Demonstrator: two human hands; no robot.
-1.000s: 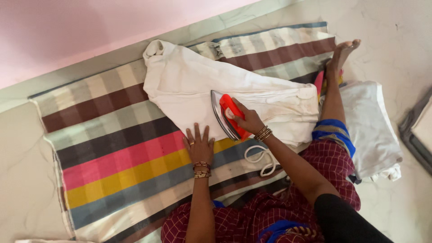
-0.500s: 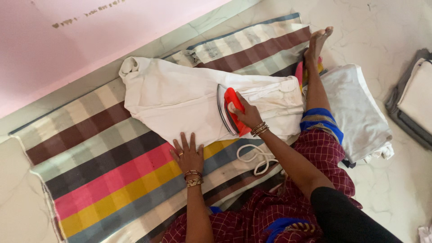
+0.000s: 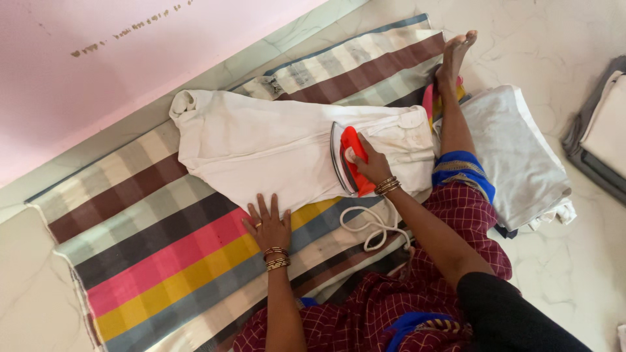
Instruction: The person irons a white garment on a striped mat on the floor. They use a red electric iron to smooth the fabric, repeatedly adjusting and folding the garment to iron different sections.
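Now the right hand (image 3: 370, 164) is gripping the red iron (image 3: 349, 168) on the white cloth (image 3: 261, 146). Left hand (image 3: 267, 225) is lying flat, fingers spread, pressing the cloth's near edge.

A red-handled iron (image 3: 349, 171) with a steel soleplate rests flat on a cream garment (image 3: 274, 146), spread lengthwise and lightly creased across a striped blanket (image 3: 156, 261) on the floor.

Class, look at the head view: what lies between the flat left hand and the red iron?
Only white garment lies between left hand and iron, in the head view.
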